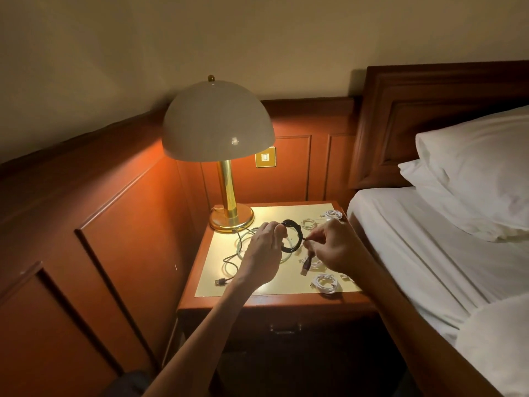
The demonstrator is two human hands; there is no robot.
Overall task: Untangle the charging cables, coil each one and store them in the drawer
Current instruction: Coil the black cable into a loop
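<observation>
Left hand (263, 247) curls round black cable coil (292, 224), just above worktop (272, 286). Right hand (335, 247) pinches the coil's loose end. White coiled cable (326, 283) lies near front edge. Drawer (284, 328) closed.

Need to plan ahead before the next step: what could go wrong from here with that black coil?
The black coil, gripped by the left hand with the right hand pinching its tail, may spring open if released. It hangs over the loose grey cable; laid there, they could re-tangle. The drawer is shut and both hands are busy.
</observation>
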